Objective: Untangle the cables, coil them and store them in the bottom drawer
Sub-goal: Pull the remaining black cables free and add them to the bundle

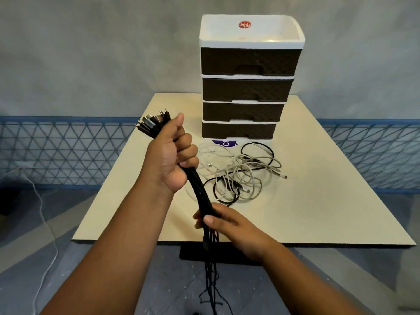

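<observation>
Cream table [318, 201] has a four-drawer unit [247, 87] at the back, bottom drawer [238, 130] closed, with a messy pile of cables [241, 173] right in front. Left hand [175, 155] fists a black cable bundle [200, 192] near the plugs, while the right hand [225, 223] pinches it lower, ends dangling below the table edge.

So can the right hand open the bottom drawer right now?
Probably not yet: the right hand grips the black cable bundle. The bottom drawer itself faces it unblocked, with tangled cables lying in front.
</observation>
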The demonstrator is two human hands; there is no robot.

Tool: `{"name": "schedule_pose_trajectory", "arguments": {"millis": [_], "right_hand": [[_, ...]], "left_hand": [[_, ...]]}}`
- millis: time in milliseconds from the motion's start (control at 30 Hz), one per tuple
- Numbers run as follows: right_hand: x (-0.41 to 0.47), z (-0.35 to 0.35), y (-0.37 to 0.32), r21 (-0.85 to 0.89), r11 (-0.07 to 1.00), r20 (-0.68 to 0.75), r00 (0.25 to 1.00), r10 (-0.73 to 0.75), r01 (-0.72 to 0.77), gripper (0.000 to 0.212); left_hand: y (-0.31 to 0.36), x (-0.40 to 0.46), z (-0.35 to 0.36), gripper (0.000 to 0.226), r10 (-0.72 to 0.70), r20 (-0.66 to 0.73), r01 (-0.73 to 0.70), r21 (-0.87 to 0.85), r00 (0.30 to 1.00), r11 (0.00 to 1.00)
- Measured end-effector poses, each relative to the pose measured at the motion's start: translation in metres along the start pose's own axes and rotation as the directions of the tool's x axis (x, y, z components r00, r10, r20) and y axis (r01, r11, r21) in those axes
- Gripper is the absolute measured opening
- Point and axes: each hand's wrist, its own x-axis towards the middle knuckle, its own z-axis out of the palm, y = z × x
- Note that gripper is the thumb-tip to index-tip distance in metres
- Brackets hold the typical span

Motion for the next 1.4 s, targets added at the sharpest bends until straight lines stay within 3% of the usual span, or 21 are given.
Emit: {"name": "schedule_pose_trajectory", "arguments": {"millis": [67, 100, 133, 200, 267, 333, 400, 467, 533, 633, 767, 867, 1033, 1100, 1267, 1400], "right_hand": [[0.009, -0.012, 0.012, 0.149, 0.989, -0.154, 0.987, 0.049, -0.026, 0.041], [0.012, -0.019, 0.019, 0.071, 0.997, -0.274, 0.961, 0.029, -0.010, 0.037], [0.016, -0.027, 0.027, -0.122, 0.992, -0.381, 0.924, -0.018, -0.031, 0.030], [0.022, -0.038, 0.038, -0.507, 0.850, -0.424, 0.900, -0.100, -0.144, 0.029], [0.029, -0.043, 0.043, -0.673, 0.706, -0.430, 0.894, -0.128, -0.222, 0.027], [0.036, -0.040, 0.036, -0.608, 0.733, -0.556, 0.822, -0.119, -0.306, 0.013], [0.044, -0.037, 0.032, -0.555, 0.736, -0.652, 0.753, -0.093, -0.389, 0.020], [0.051, -0.034, 0.030, -0.566, 0.684, -0.676, 0.734, -0.066, -0.460, 0.024], [0.056, -0.030, 0.029, -0.518, 0.714, -0.707, 0.705, -0.048, -0.471, 0.017], [0.058, -0.032, 0.018, -0.330, 0.864, -0.764, 0.645, -0.008, -0.381, 0.015], [0.060, -0.041, -0.028, -0.155, 0.985, -0.792, 0.606, -0.074, -0.082, 0.023], [0.059, -0.047, -0.079, -0.064, 0.982, -0.755, 0.635, -0.163, 0.177, 0.023], [0.054, -0.050, -0.153, 0.068, 0.872, -0.662, 0.676, -0.324, 0.484, 0.024], [0.056, -0.049, -0.161, 0.158, 0.842, -0.618, 0.716, -0.323, 0.516, 0.027], [0.067, -0.033, -0.143, 0.362, 0.829, -0.550, 0.815, -0.180, 0.427, 0.032], [0.071, -0.018, -0.127, 0.243, 0.878, -0.502, 0.828, -0.250, 0.413, 0.027]], "left_hand": [[0.011, 0.017, -0.010, 0.052, -0.005, -0.017, 0.004, -0.012, 1.000, 1.000], [0.014, 0.024, -0.015, 0.053, -0.001, -0.027, 0.001, -0.018, 1.000, 1.000], [0.018, 0.032, -0.020, 0.054, -0.003, -0.032, 0.002, -0.027, 0.999, 1.000], [0.024, 0.048, -0.027, 0.056, -0.015, -0.035, 0.013, -0.038, 0.999, 0.999], [0.027, 0.060, -0.032, 0.056, -0.026, -0.028, 0.025, -0.037, 0.999, 0.999], [0.027, 0.070, -0.035, 0.054, -0.045, -0.016, 0.044, -0.036, 0.999, 0.998], [0.025, 0.078, -0.038, 0.052, -0.068, -0.010, 0.067, -0.036, 0.998, 0.997], [0.025, 0.084, -0.040, 0.051, -0.090, -0.003, 0.090, -0.035, 0.996, 0.995], [0.026, 0.088, -0.044, 0.052, -0.118, 0.003, 0.118, -0.029, 0.993, 0.993], [0.029, 0.093, -0.051, 0.052, -0.158, 0.016, 0.158, -0.021, 0.987, 0.987], [0.034, 0.095, -0.057, 0.052, -0.212, 0.037, 0.212, 0.002, 0.977, 0.977], [0.036, 0.095, -0.055, 0.051, -0.244, 0.062, 0.243, 0.016, 0.968, 0.970], [0.036, 0.089, -0.046, 0.049, -0.265, 0.081, 0.262, 0.044, 0.961, 0.964], [0.034, 0.085, -0.041, 0.046, -0.260, 0.077, 0.256, 0.062, 0.963, 0.965], [0.024, 0.072, -0.020, 0.046, -0.215, 0.055, 0.208, 0.123, 0.975, 0.970], [0.014, 0.061, -0.003, 0.055, -0.155, 0.060, 0.142, 0.186, 0.986, 0.972]]}}
